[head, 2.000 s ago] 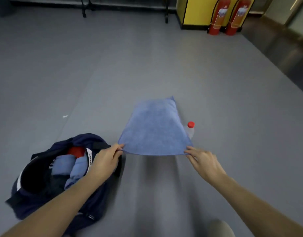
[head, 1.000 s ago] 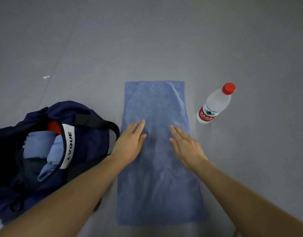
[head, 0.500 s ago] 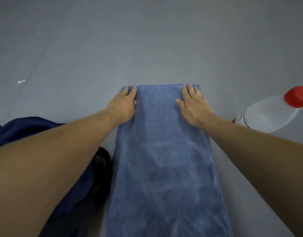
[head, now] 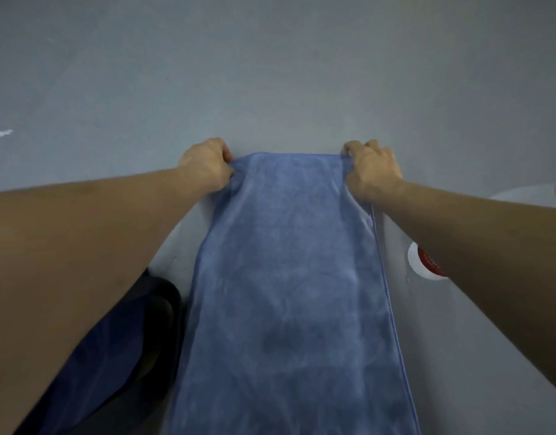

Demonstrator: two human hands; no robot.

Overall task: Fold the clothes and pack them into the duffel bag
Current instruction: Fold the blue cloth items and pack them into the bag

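Pinching towel [head: 286, 277] far corners | left hand [head: 204, 164] | right hand [head: 372, 169] | floor [head: 286, 73] beyond edge

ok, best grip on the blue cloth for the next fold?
The two far corners, each pinched from its outer side, as the left hand and right hand do. The blue cloth lies as a long flat strip, so drawing those corners back should halve it.
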